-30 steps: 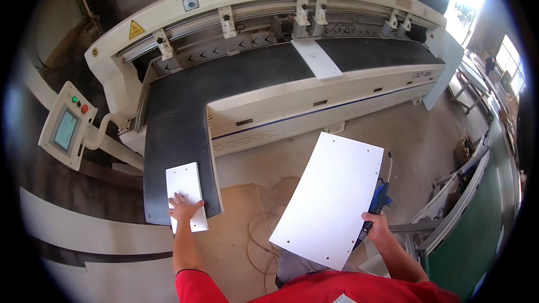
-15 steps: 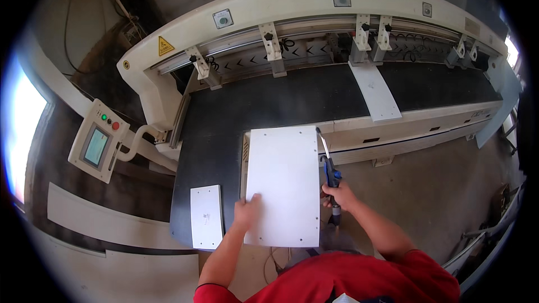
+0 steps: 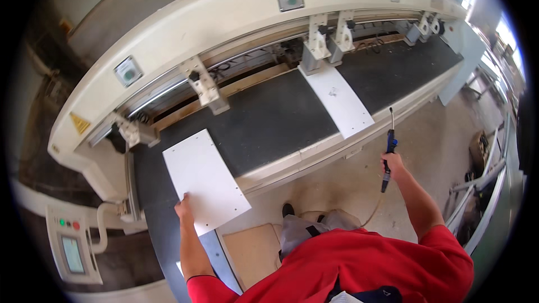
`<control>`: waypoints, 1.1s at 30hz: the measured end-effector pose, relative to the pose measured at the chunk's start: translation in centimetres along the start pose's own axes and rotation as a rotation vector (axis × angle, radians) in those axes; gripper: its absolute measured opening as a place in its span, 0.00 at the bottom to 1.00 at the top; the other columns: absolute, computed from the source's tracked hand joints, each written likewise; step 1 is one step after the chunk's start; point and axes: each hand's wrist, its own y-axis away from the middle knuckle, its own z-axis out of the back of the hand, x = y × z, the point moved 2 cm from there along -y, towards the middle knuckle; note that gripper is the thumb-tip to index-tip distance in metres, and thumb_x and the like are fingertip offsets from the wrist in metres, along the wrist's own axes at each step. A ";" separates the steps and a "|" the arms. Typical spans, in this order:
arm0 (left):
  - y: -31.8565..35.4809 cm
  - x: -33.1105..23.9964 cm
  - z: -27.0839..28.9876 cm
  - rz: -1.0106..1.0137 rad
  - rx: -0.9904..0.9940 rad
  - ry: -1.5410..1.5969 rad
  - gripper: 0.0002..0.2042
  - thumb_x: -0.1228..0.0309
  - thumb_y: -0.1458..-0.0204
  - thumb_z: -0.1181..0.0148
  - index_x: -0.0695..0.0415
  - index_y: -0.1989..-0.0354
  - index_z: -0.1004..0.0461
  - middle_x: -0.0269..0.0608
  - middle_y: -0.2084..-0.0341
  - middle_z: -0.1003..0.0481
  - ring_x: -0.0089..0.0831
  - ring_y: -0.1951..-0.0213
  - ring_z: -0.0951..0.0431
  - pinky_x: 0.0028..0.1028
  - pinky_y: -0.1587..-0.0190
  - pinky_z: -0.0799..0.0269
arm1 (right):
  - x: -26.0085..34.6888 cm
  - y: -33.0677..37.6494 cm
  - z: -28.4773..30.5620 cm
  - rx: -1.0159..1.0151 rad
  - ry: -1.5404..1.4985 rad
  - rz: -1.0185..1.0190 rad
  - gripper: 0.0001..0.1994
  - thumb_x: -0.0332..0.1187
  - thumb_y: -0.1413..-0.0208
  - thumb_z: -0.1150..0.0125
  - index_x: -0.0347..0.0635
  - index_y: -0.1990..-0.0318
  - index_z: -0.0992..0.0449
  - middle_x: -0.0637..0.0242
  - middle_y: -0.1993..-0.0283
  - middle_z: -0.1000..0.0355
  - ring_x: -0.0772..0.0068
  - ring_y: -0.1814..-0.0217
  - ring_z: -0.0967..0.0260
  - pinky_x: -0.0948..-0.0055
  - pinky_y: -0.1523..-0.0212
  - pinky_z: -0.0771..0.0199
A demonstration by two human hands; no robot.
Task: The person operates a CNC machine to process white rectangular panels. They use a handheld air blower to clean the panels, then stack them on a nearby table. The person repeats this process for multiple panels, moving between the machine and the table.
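Observation:
My left hand (image 3: pixel 183 206) is closed on the near left edge of a white rectangular panel (image 3: pixel 205 177) with small holes along its ends and right edge. The panel lies over the dark bed at its left end, its near right corner jutting past the bed's edge. In my right hand (image 3: pixel 393 163) is an air blow gun (image 3: pixel 391 143), blue and black with a thin metal nozzle and a hose hanging below. Its nozzle points away from me, apart from any panel. A second, narrower white panel (image 3: pixel 339 104) lies farther right, its far end beneath the clamps.
A long cream machine has clamp heads (image 3: pixel 209 92) along its rail above the black bed (image 3: pixel 264 118). At left stands a control panel (image 3: pixel 73 247) with a screen and buttons. Metal framing (image 3: pixel 488 185) is at right. A white corner shows beside my left forearm.
The white panel has moved left and away from me onto the bed, turning slightly. The blow gun has moved right, away from the panel's edge. My view has shifted right.

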 end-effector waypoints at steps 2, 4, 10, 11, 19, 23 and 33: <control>-2.5 -0.3 -1.6 -0.096 -0.018 -0.225 0.25 0.57 0.53 0.34 0.73 0.62 0.25 0.52 0.69 0.22 0.41 0.69 0.24 0.36 0.61 0.27 | -1.2 -3.9 -0.6 -0.104 -0.161 0.024 0.06 0.32 0.44 0.43 0.44 0.69 0.32 0.68 0.80 0.39 0.70 0.84 0.38 0.69 0.85 0.37; -3.1 -1.9 -1.9 -0.268 -0.039 -0.647 0.25 0.59 0.54 0.34 0.72 0.59 0.26 0.55 0.64 0.23 0.49 0.64 0.23 0.40 0.56 0.27 | -1.3 -6.0 -4.1 -0.220 -0.350 -0.011 0.07 0.33 0.43 0.42 0.43 0.68 0.32 0.69 0.80 0.41 0.67 0.83 0.38 0.67 0.85 0.36; 9.7 -9.5 -13.2 -1.095 0.037 -0.613 0.22 0.68 0.57 0.35 0.63 0.52 0.27 0.54 0.53 0.29 0.54 0.50 0.31 0.47 0.45 0.35 | -1.1 -12.0 -11.7 -0.281 -0.534 0.050 0.04 0.28 0.44 0.41 0.40 0.65 0.31 0.67 0.77 0.35 0.69 0.84 0.36 0.68 0.85 0.35; 12.5 -10.5 -16.5 -1.201 0.193 -0.618 0.23 0.69 0.58 0.34 0.63 0.51 0.28 0.52 0.52 0.29 0.53 0.49 0.31 0.46 0.45 0.36 | -0.4 -12.2 -12.1 -0.347 -0.530 0.109 0.04 0.26 0.44 0.41 0.40 0.65 0.30 0.66 0.77 0.33 0.70 0.84 0.36 0.69 0.85 0.35; 34.8 -24.1 -39.7 -1.549 0.844 -0.647 0.35 0.58 0.59 0.32 0.57 0.41 0.35 0.52 0.36 0.46 0.51 0.34 0.48 0.48 0.36 0.48 | 2.7 -12.9 0.9 -0.192 0.002 0.243 0.16 0.23 0.53 0.36 0.39 0.57 0.35 0.65 0.75 0.31 0.73 0.84 0.35 0.71 0.84 0.35; 34.6 -26.9 -51.3 -1.245 0.709 -1.064 0.54 0.35 0.62 0.37 0.54 0.30 0.51 0.52 0.29 0.61 0.51 0.28 0.66 0.55 0.32 0.65 | 10.8 -24.3 9.8 -0.246 -0.103 0.717 0.06 0.25 0.48 0.38 0.40 0.67 0.31 0.68 0.77 0.32 0.75 0.83 0.36 0.73 0.82 0.34; 42.2 -19.6 -49.1 -0.779 0.434 -1.001 0.46 0.34 0.57 0.43 0.54 0.35 0.42 0.55 0.40 0.45 0.52 0.40 0.43 0.48 0.41 0.42 | 5.0 -15.4 8.8 0.299 0.117 -0.018 0.07 0.31 0.45 0.38 0.40 0.63 0.28 0.67 0.75 0.30 0.75 0.77 0.30 0.73 0.77 0.28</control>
